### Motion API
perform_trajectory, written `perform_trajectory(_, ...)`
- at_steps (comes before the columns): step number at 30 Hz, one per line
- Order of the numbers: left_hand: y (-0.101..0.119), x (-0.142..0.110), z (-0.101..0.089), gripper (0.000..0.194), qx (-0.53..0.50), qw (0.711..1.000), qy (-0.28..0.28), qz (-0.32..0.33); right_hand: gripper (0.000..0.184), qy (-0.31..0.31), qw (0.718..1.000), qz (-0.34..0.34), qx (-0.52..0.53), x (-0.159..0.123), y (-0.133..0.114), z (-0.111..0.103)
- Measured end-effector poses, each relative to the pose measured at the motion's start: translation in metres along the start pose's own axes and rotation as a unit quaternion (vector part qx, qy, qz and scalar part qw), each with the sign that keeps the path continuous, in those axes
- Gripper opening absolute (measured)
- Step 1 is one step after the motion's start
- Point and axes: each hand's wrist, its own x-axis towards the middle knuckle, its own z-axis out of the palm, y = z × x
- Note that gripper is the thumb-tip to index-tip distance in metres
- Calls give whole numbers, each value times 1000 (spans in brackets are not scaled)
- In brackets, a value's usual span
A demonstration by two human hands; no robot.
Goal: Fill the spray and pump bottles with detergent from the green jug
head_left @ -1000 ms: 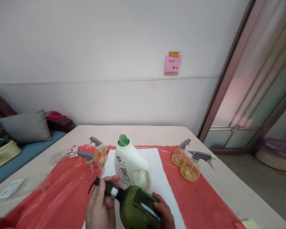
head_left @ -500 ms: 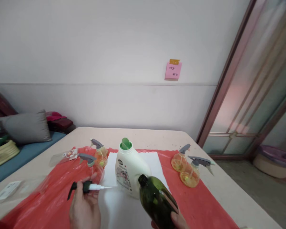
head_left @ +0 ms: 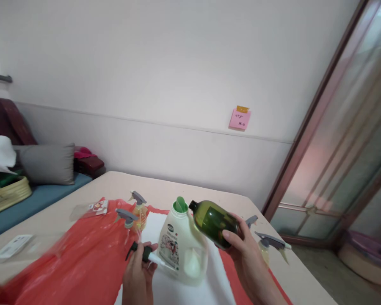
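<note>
My right hand is closed around a dark green bottle, tilted so that its black neck points left, close beside the mouth of a white jug. The jug stands upright on a white sheet, with a green spout inside its open neck. In my left hand, a black pump top is held between the fingers, its pale tube pointing right toward the jug's lower front. I cannot tell whether the tube touches the jug.
Spray bottles with grey triggers stand left of the jug; another spray bottle sits right, behind my forearm. Red plastic sheeting covers part of the table. Plastic packaging lies at the left. A wall rises behind.
My right hand has lifted the green bottle and brought its neck up beside the jug's mouth, tilting it further toward level. My left hand has moved right with the pump top. The view has shifted.
</note>
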Motion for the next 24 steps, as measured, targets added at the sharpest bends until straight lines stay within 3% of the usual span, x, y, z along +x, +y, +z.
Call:
perform_trajectory(3,-4,3,0,32,-10,999,-14,-46,52,-18,997,-15,-76,19,-9,-1)
perform_trajectory(8,-6,4,0,35,-25,997,-23,-68,49,-60,988,-17,-141,35,-20,-1)
perform_trajectory(15,2,0,5,33,-44,995,-20,-93,68,-62,977,-17,-205,40,-40,16)
perform_trajectory(24,8,-1,3,32,-60,991,-24,-120,66,-94,946,-52,-307,45,-59,33)
